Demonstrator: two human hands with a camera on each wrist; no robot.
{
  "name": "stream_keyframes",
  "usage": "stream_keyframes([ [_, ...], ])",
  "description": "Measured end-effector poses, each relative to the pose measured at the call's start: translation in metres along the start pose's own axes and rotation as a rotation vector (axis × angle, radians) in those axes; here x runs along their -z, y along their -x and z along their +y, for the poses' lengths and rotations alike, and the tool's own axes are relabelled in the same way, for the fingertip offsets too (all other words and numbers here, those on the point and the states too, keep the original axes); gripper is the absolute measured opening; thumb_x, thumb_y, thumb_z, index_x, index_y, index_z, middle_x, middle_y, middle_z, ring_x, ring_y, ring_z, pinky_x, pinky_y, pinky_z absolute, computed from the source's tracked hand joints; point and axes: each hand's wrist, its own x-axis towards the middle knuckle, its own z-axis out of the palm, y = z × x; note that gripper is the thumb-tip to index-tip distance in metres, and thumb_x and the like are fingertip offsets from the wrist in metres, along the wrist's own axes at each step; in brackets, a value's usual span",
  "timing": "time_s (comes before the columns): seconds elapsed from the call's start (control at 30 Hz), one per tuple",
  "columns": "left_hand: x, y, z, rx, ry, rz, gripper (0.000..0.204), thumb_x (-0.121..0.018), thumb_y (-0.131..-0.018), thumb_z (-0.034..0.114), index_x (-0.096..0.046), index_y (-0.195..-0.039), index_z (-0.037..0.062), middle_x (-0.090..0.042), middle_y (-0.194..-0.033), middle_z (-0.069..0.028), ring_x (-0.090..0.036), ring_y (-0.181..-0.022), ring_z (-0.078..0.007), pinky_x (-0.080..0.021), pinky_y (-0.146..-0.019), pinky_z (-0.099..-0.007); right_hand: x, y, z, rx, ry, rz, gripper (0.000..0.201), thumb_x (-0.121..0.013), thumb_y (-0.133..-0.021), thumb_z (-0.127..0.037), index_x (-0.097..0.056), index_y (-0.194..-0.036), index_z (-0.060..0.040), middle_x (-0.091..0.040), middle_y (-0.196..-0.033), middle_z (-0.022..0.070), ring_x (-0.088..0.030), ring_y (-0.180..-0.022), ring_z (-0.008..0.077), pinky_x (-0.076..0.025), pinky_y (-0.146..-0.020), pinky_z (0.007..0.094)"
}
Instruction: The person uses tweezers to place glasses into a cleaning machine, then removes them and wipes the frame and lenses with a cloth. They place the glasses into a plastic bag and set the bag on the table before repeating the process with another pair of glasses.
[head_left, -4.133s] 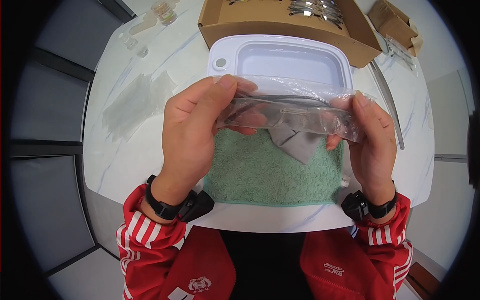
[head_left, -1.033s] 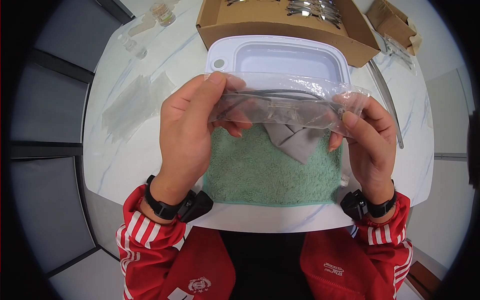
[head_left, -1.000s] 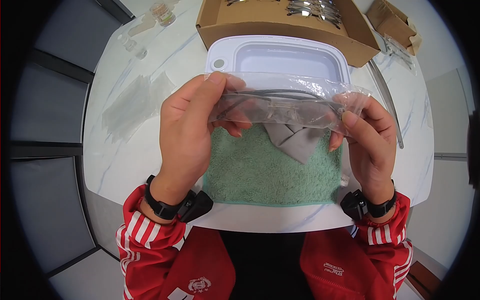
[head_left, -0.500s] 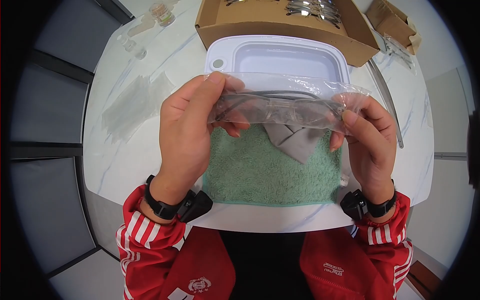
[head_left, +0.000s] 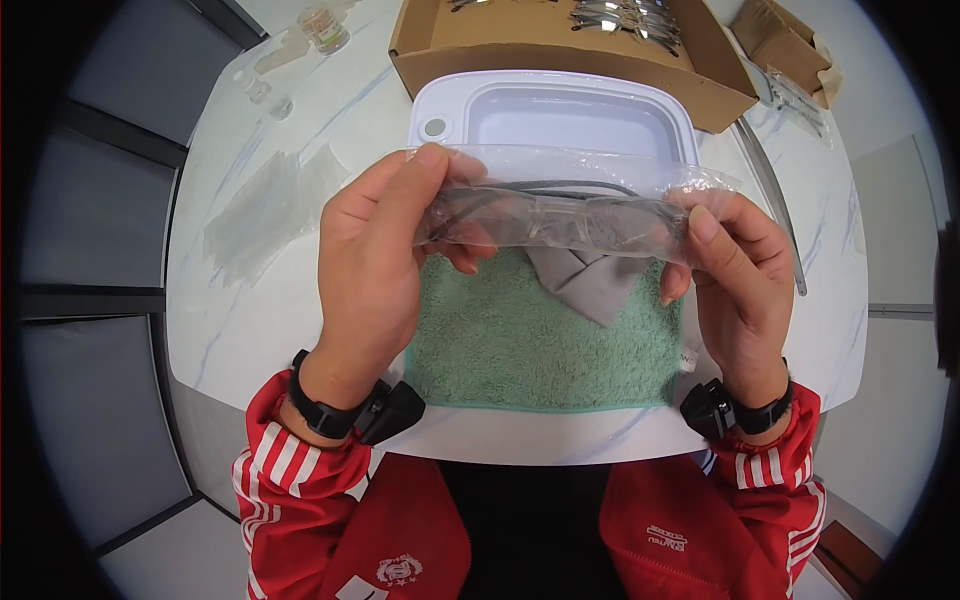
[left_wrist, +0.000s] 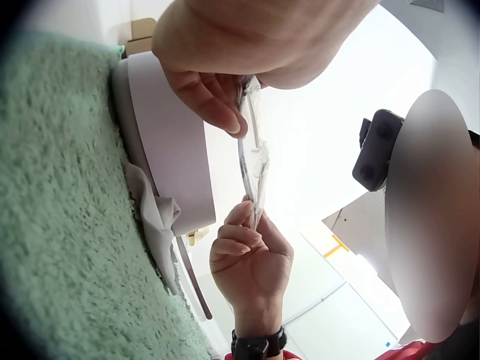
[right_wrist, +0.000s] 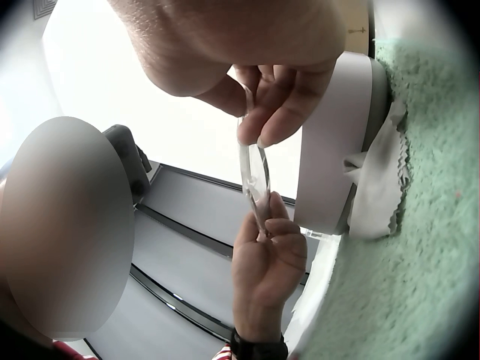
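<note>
Running lengthwise from left hand (head_left: pixel 375 245) to right hand (head_left: pixel 745 260), bagged glasses (head_left: pixel 563 220) are pinched at both ends.

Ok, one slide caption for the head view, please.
Left hand and right hand hold a clear plastic sleeve with dark-armed glasses inside, above a fluffy green towel and rumpled grey cloth.

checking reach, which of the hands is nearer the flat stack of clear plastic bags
Left. The left hand is just right of the stack; the right hand is much farther right.
</note>
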Motion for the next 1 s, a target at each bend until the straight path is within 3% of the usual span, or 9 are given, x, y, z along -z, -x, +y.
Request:
stream_keyframes([
  [1.0,0.0038,-0.0017,-0.0043,-0.009,0.024,-0.059,0.036,-0.052,-0.105,0.030,-0.069,-0.105,-0.0015,-0.075,-0.088,-0.0127,-0.069,-0.067,-0.0159,-0.053,-0.060,-0.0270,-0.0010,0.0002,0.0023,0.021,-0.035,-0.022,0.022,-0.061,-0.101,-0.010,-0.066,-0.116,0.0058,-0.073,-0.092,0.0133,-0.061,-0.062,0.0107,-0.050,-0.059,0.0228],
])
